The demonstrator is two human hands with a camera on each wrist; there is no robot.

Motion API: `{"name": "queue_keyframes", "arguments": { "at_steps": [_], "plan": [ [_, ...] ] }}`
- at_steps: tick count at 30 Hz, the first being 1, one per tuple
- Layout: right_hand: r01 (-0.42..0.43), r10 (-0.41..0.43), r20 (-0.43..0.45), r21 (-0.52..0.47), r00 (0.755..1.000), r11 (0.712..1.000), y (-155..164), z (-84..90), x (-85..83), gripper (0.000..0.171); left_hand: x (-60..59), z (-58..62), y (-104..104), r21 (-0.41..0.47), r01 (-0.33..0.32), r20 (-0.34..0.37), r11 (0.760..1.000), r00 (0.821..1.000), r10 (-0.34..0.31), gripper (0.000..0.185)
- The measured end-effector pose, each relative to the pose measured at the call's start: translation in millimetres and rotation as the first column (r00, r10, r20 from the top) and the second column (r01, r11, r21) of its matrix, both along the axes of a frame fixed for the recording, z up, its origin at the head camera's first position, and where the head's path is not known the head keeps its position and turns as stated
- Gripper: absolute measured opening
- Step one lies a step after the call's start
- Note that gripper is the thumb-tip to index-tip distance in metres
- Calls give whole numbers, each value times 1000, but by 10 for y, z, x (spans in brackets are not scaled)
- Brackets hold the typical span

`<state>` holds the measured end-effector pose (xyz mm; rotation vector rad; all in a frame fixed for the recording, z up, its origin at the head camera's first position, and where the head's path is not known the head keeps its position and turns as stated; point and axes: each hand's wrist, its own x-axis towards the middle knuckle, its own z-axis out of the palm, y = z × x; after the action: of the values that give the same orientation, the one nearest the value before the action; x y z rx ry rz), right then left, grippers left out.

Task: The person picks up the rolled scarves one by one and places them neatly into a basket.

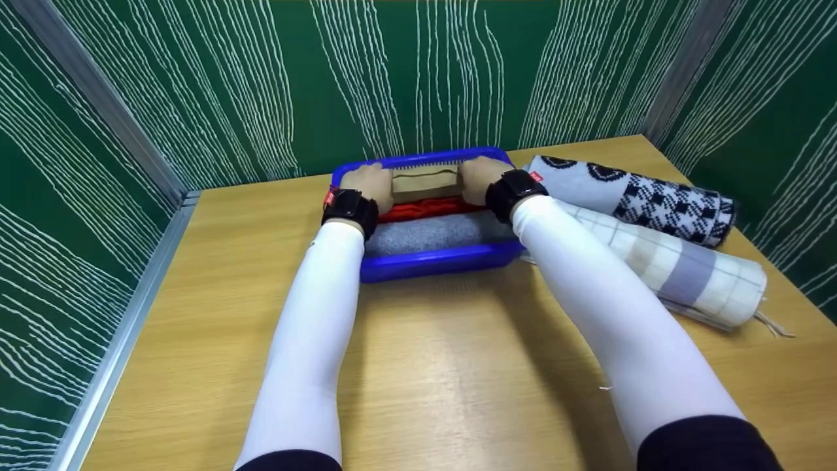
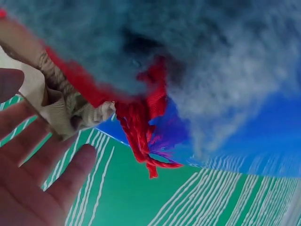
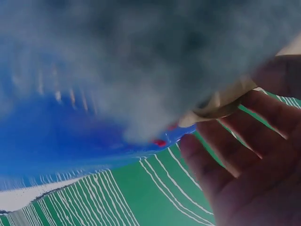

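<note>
Inside a blue plastic basket (image 1: 438,261), my left hand (image 1: 369,186) and right hand (image 1: 482,178) grip the two ends of a rolled beige scarf (image 1: 426,183) along the back side. In the left wrist view, the thumb and spread fingers (image 2: 70,174) lie on either side of the beige ribbed knit. The right wrist view has the fingers (image 3: 216,155) under the other end of the roll. In front of it lie a red scarf (image 1: 428,208) with tasselled ends and a fuzzy grey roll (image 1: 435,234).
Right of the basket, a black-and-white patterned roll (image 1: 673,203) and a cream plaid roll (image 1: 706,281) with fringe lie on the wooden table (image 1: 444,366). My right forearm passes over part of the plaid one. Green walls (image 1: 425,72) with white lines stand behind and at both sides.
</note>
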<state>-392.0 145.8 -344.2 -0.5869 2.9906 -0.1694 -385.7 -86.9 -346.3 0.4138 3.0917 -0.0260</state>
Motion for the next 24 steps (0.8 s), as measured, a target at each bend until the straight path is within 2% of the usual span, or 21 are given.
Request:
{"name": "queue_keyframes", "arguments": {
  "at_steps": [4,6,10,14,18,24],
  "plan": [
    [14,-15,53,29,998,999,9,-42,-35,29,34,14,-15,15,-12,82,1000,997,11,48],
    [16,-18,61,31,998,999,12,-44,-41,29,37,9,-22,19,-8,101,1000,995,6,52],
    [5,-6,50,18,999,1000,19,7,-4,35,146,71,-41,39,14,89,999,996,-17,55],
    [-7,8,30,-9,1000,1000,37,66,15,41,205,121,-61,49,41,67,998,997,-44,47],
    [-5,5,14,-40,1000,999,83,80,-15,48,162,145,-85,29,54,37,998,998,-55,37],
    [-6,4,-25,-51,1000,999,167,160,2,54,30,190,-151,12,59,-23,998,998,-59,50]
  ]
}}
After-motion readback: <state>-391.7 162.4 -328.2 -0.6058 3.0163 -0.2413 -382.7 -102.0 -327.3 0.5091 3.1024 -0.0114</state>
